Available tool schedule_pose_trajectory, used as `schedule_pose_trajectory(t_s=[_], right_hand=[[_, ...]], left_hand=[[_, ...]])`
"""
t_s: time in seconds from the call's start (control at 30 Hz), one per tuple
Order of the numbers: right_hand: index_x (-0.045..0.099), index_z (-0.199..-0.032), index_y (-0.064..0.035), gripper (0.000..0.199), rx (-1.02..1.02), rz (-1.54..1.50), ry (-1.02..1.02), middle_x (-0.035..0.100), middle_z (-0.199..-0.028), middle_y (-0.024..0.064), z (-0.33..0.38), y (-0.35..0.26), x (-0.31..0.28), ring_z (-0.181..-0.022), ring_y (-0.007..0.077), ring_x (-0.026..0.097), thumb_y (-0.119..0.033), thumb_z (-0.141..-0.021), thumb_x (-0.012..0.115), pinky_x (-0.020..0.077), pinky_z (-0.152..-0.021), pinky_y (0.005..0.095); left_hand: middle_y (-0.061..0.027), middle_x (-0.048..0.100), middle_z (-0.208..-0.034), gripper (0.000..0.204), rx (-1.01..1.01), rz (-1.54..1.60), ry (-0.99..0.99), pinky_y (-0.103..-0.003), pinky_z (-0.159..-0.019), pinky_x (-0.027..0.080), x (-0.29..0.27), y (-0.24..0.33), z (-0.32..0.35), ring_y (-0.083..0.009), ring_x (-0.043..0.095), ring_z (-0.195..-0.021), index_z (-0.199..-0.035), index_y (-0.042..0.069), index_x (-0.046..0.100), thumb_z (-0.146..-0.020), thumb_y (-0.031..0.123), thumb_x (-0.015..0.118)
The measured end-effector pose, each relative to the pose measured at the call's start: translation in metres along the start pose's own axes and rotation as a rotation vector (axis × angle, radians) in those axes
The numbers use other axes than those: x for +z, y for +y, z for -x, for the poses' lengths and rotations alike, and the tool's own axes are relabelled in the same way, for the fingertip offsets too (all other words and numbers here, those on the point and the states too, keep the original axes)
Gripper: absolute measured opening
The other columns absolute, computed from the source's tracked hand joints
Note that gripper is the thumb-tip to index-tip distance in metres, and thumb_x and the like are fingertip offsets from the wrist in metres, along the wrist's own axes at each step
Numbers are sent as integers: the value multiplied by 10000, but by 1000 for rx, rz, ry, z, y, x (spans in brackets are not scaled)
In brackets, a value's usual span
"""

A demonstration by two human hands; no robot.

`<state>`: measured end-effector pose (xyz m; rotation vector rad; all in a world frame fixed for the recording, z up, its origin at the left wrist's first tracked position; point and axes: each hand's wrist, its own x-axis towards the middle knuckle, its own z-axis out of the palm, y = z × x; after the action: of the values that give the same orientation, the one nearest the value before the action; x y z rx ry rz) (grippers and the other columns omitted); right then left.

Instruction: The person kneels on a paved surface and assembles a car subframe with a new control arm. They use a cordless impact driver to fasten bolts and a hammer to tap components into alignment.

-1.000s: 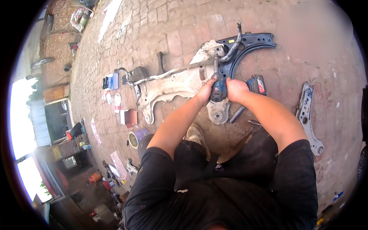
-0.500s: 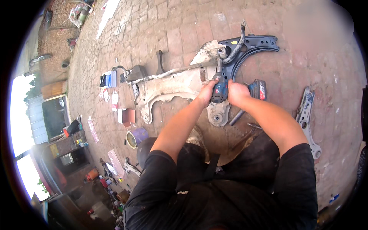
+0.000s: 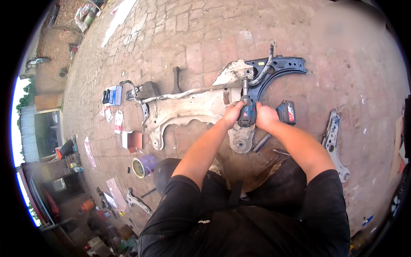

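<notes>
Both of your hands, the left hand [image 3: 233,115] and the right hand [image 3: 265,118], are wrapped around the cordless impact wrench [image 3: 248,113], set on a fastener joining the black control arm [image 3: 278,70] to the pale subframe [image 3: 192,107] on the paving; judge the arm as not yet detached.

We see flat, bright daylight across the brick paving [image 3: 180,38], shadows soft and short beneath the person. Sky blows out white at left; fisheye bends the edges, and a smeared patch blurs the upper right.
</notes>
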<state>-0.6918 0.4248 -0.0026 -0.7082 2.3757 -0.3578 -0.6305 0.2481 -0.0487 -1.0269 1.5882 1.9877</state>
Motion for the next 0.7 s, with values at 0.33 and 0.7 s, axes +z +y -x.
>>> schedule_pose_trajectory(t_s=[0.33, 0.7], right_hand=[[521, -1268, -3, 583, 58, -169, 122, 676, -1055, 281, -1, 12, 25, -1020, 426, 664, -55, -713, 692, 534, -906, 480], [501, -1358, 2, 703, 84, -426, 500, 662, -1046, 281, 4, -26, 82, -993, 455, 643, -154, -726, 765, 529, -862, 497]], left_hand=[[-256, 535, -1377, 832, 509, -736, 366, -435, -1046, 434, 6, 36, -31, -359, 528, -1264, -1451, -39, 411, -835, 420, 729], [-134, 324, -1619, 829, 546, -1001, 208, -561, -1197, 181, -32, 77, -87, -314, 276, -1504, -1525, 184, 429, -825, 530, 707]])
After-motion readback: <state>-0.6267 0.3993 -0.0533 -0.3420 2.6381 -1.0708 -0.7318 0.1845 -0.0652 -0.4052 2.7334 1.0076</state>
